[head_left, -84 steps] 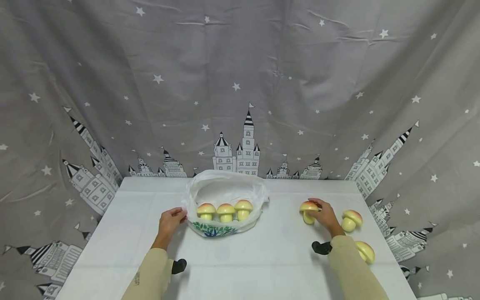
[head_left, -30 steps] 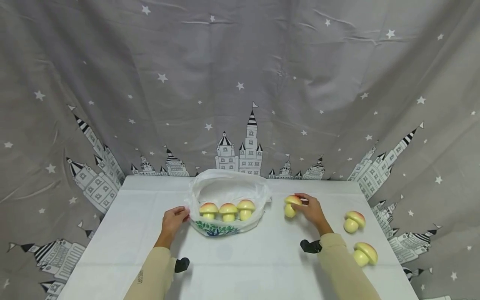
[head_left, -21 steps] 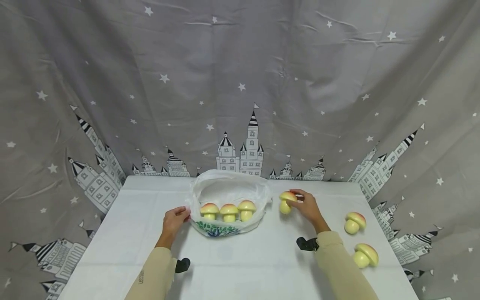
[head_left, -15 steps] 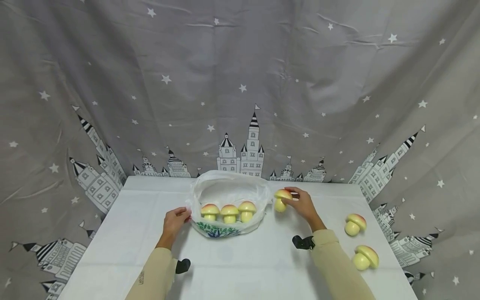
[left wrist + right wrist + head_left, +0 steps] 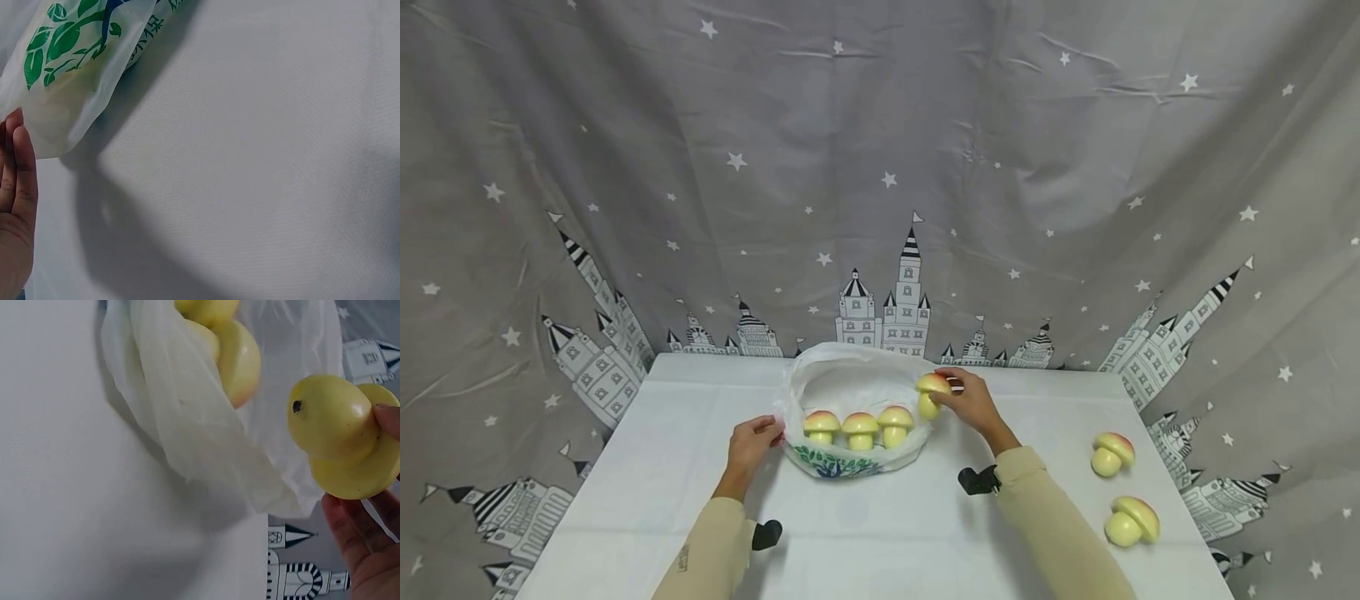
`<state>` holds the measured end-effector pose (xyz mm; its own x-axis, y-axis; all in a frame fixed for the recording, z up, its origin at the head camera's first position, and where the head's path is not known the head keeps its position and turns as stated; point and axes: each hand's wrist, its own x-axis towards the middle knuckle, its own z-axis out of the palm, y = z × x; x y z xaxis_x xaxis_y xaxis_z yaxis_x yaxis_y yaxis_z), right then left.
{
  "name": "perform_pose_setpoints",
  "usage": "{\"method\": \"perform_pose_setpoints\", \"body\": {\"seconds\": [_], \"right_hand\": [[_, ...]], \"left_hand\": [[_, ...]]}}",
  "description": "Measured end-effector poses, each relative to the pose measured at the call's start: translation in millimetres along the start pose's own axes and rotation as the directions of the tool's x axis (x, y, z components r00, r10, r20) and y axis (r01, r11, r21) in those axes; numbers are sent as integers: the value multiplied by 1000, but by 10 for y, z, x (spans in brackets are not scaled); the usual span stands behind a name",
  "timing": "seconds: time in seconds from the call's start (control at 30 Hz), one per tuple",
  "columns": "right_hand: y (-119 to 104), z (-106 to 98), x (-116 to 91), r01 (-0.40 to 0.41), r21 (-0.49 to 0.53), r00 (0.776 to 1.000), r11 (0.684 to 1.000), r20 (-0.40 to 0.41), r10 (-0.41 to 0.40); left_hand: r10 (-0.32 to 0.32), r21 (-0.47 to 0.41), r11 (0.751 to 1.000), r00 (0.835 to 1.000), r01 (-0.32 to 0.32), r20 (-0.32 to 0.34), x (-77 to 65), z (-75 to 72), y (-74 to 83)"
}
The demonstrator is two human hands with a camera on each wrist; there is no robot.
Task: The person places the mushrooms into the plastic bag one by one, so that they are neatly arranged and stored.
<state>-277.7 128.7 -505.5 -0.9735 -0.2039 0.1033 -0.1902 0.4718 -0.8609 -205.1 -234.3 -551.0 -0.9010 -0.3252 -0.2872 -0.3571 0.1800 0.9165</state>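
My right hand (image 5: 970, 402) holds a toy mushroom (image 5: 931, 395) with a yellow stem and a red-tinged cap, raised at the right rim of a white plastic bag (image 5: 831, 477). In the right wrist view, the thumb and fingers grip the mushroom's cap (image 5: 350, 478), its stem turned toward the camera. Inside the open bag, three similar mushrooms (image 5: 860, 429) stand in a row. My left hand (image 5: 750, 446) pinches the bag's left edge. The left wrist view has its fingers (image 5: 25, 169) at the bag's side (image 5: 53, 122), beside a green leaf print; the thumb is hidden there.
Two more toy mushrooms lie on the right of the white-covered table (image 5: 880, 550): one farther back (image 5: 1112, 454), one nearer (image 5: 1132, 521). A grey curtain (image 5: 880, 125) with printed stars and castles hangs behind the table. Black wrist-worn pieces (image 5: 979, 480) stick out from both sleeves.
My right hand has carried the mushroom leftward from the table's right side to the bag's right rim. The left hand has stayed at the bag's left edge. The three mushrooms inside keep their places.
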Motion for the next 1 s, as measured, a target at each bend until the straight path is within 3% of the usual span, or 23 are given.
{"method": "perform_pose_setpoints", "body": {"seconds": [1.0], "right_hand": [[-355,799,262,61,7,996,998,57,-61]], "left_hand": [[13,19,1000,1000,-13,2,-4,-47,-39]]}}
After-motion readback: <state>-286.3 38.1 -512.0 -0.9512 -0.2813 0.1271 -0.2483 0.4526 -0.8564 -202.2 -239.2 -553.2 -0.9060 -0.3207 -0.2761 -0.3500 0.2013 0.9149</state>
